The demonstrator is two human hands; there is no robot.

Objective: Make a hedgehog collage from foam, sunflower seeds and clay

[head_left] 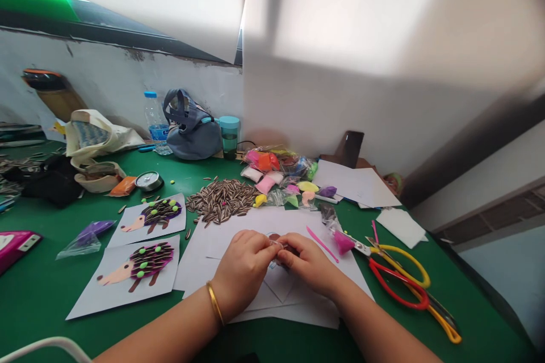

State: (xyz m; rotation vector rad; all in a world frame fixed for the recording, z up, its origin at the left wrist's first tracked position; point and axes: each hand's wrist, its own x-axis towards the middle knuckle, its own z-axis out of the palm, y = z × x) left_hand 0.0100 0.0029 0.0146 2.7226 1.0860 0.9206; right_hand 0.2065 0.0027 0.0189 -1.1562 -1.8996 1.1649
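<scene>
My left hand (246, 266), with a gold bangle at the wrist, and my right hand (307, 264) meet over white paper sheets (200, 261). Fingertips of both hands are pinched together around something small and partly hidden, with a brown spot showing between them. A pink clay strip (322, 244) lies on the paper right of my right hand, near a bagged lump of magenta clay (343, 242). Beyond the hands is a heap of striped sunflower seeds (223, 199). Two hedgehog pictures, one upper (155, 215) and one lower (138, 266), lie to the left.
Red and yellow scissors (400, 278) lie at right. Bagged coloured clay (272, 170), a phone (352, 148) and white sheets (357, 183) sit at the back. Further left stand a cup (229, 136), blue bag (193, 133) and bottle (156, 125). Purple clay (91, 232) lies near a pink stapler-like object (17, 247).
</scene>
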